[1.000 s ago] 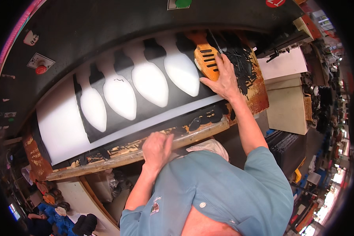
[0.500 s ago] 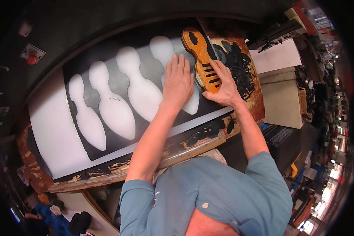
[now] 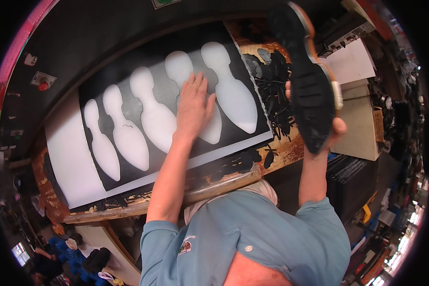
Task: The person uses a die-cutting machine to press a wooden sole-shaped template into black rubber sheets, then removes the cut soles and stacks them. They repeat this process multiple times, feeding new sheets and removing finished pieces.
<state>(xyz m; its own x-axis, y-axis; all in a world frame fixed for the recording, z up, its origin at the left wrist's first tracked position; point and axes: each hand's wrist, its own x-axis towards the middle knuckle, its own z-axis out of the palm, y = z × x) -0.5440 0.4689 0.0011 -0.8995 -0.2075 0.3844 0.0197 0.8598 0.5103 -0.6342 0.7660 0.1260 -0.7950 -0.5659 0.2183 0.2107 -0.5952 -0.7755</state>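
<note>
Black sole-shaped form (image 3: 312, 90) held in right hand (image 3: 336, 131)

Beige cab. (image 3: 355, 131) + yel. obj. (image 3: 366, 212), R

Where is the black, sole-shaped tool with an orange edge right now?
The sole-shaped tool is at the head view's upper right, gripped in the right hand, just right of the loose black scraps.

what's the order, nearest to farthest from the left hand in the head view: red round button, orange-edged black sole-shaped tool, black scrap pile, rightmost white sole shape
1. Rightmost white sole shape: just right of the left hand
2. Black scrap pile: farther right
3. Orange-edged black sole-shaped tool: far right, in the right hand
4. Red round button: far left
</note>
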